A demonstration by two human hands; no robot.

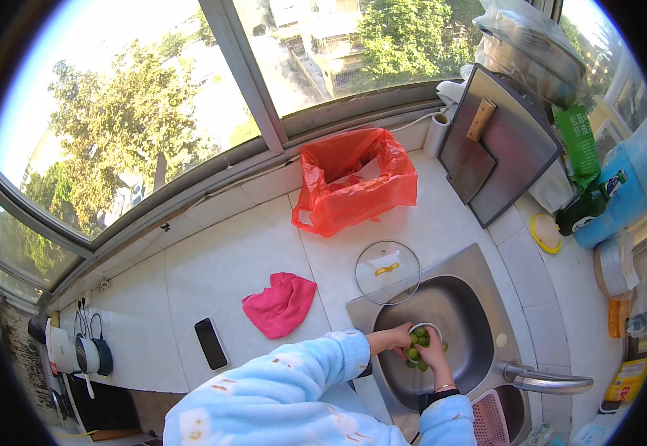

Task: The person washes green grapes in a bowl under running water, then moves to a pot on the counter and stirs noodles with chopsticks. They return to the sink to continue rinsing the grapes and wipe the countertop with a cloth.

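Observation:
Over the stainless-steel sink basin [471,312], both hands meet at a round bowl [439,330] with a pale rim. Small round green fruits [419,333] fill it, and a few more show just below and beside it. My left hand [400,338] holds the bowl at its left side, its fingertips partly hidden by fruit. From the lower right, my right hand [434,351] reaches over the rim with its fingers on the fruits. A glass lid [396,259] with a yellow handle lies across the sink's back-left edge.
A metal faucet [549,379] and a pink perforated basket [491,418] are at the right. A pink cloth [281,306] and phone [211,344] lie left on the counter. Behind stand a red plastic bag [357,195], a cutting board [516,150] and a cleaver [474,164].

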